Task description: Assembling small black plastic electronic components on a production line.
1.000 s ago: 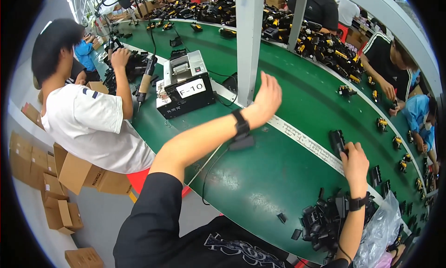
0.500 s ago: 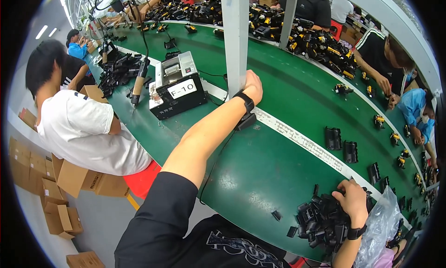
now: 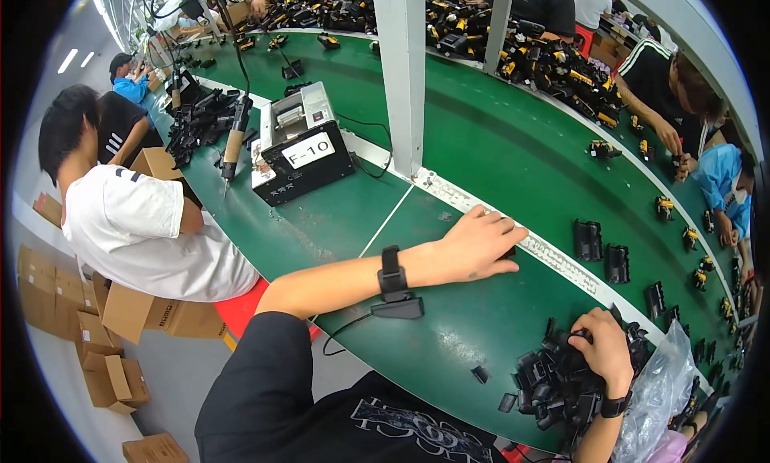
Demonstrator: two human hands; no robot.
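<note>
My left hand (image 3: 480, 245) is over the green worktop beside the white rail (image 3: 553, 264), palm down with its fingers bent. Something dark shows between its thumb and fingers, too hidden to name. A black strap and a small black box (image 3: 399, 306) on a cable are at that wrist. At the lower right, my right hand (image 3: 605, 347) rests on a heap of small black plastic parts (image 3: 539, 383). Its fingers are curled around a black plastic part (image 3: 579, 335). Two loose pieces, one of them a black plastic piece (image 3: 480, 374), lie left of the heap.
A white post (image 3: 401, 86) rises from the rail. A black-and-white machine (image 3: 301, 146) and a hanging electric screwdriver (image 3: 235, 138) stand left. Black housings (image 3: 588, 240) lie on the green belt (image 3: 481, 150). A clear plastic bag (image 3: 662, 375) borders the heap. Co-workers sit around.
My left hand has come back from behind the post, moving right and nearer along the rail. My right hand has stayed at the heap, its fingers now curled more around a part.
</note>
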